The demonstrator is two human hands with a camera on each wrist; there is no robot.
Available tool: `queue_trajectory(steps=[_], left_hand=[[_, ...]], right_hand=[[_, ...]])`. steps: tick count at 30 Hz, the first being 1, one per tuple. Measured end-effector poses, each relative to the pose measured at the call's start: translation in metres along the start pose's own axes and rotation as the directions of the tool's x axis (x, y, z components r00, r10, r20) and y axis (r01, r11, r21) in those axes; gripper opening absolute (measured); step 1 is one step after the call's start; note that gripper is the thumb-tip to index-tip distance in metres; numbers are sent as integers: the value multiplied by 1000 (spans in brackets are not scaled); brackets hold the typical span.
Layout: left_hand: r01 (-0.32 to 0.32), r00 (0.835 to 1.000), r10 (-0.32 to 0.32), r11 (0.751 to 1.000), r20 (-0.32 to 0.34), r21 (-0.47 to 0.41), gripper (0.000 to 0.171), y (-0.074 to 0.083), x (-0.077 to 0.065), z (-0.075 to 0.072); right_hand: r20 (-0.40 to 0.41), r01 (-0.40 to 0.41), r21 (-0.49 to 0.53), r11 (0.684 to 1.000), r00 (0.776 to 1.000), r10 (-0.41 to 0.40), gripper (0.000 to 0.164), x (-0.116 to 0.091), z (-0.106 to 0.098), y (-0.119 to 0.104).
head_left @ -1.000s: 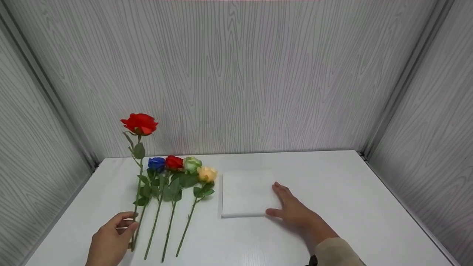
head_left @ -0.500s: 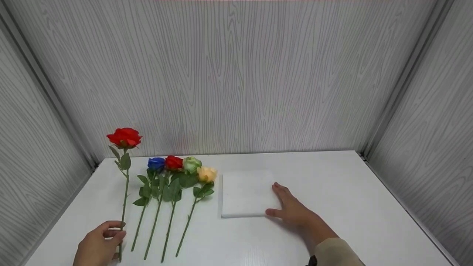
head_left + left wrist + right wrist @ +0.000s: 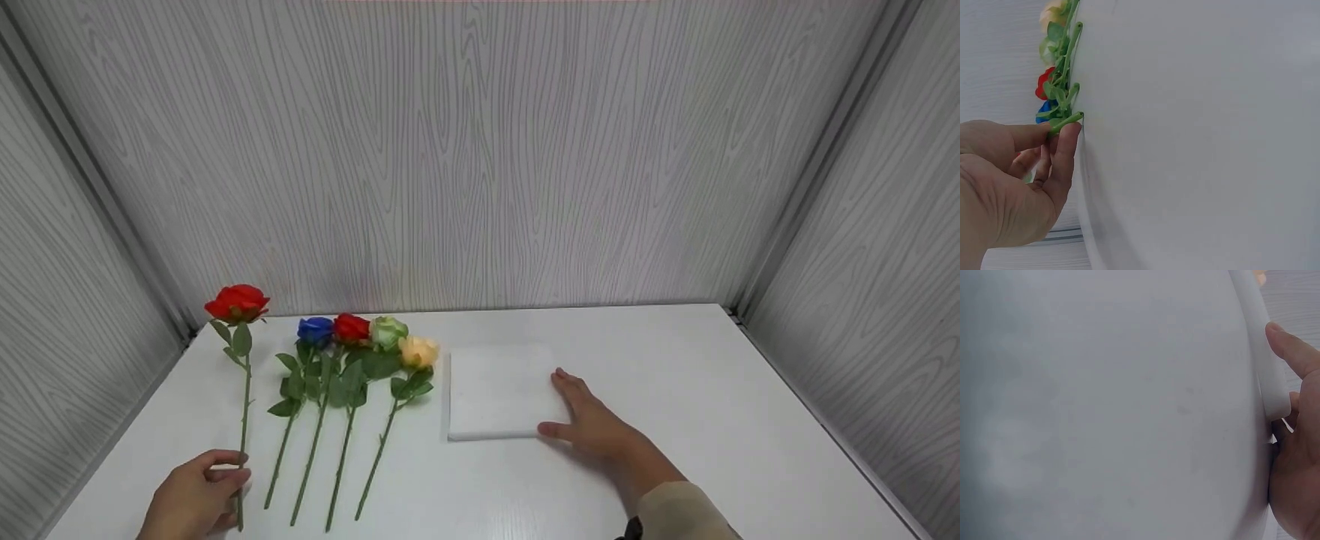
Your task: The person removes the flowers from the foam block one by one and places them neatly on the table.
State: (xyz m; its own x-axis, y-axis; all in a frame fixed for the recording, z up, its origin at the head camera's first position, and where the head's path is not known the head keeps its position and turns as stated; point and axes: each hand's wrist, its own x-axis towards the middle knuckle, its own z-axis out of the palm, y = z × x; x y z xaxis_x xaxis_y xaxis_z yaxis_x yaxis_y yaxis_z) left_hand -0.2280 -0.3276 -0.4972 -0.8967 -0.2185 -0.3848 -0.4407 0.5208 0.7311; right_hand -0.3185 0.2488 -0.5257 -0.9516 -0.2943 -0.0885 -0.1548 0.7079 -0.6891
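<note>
My left hand [image 3: 189,495] pinches the lower stem of a red rose [image 3: 238,304] between thumb and fingers, at the left of the row. The rose's bloom points away from me. In the left wrist view, the cut end of that stem [image 3: 1067,124] pokes out past the fingertips. At the middle of the table lies a white square slab [image 3: 504,397]. My right hand [image 3: 596,426] rests at its right side, thumb and fingers spread. The right wrist view shows the thumb touching the slab's edge [image 3: 1266,365]; some fingers are hidden behind it.
Between the hands lie a blue rose [image 3: 315,331], another red rose [image 3: 351,328], a green rose [image 3: 388,332] and a yellow rose [image 3: 418,352], stems toward me. The white table [image 3: 675,360] is enclosed by grey wood-grain panels [image 3: 480,150] at back and sides.
My left hand has carried the red rose left and toward me, away from the other stems, and its bloom has come lower. The right hand and slab stay in place.
</note>
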Motion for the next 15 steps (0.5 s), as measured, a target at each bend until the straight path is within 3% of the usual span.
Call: queue_trajectory(steps=[15], left_hand=[[12, 995, -13, 1000, 95, 14, 48, 0, 15, -3]], right_hand=[[3, -30, 16, 999, 1000, 29, 111, -3, -1, -4]])
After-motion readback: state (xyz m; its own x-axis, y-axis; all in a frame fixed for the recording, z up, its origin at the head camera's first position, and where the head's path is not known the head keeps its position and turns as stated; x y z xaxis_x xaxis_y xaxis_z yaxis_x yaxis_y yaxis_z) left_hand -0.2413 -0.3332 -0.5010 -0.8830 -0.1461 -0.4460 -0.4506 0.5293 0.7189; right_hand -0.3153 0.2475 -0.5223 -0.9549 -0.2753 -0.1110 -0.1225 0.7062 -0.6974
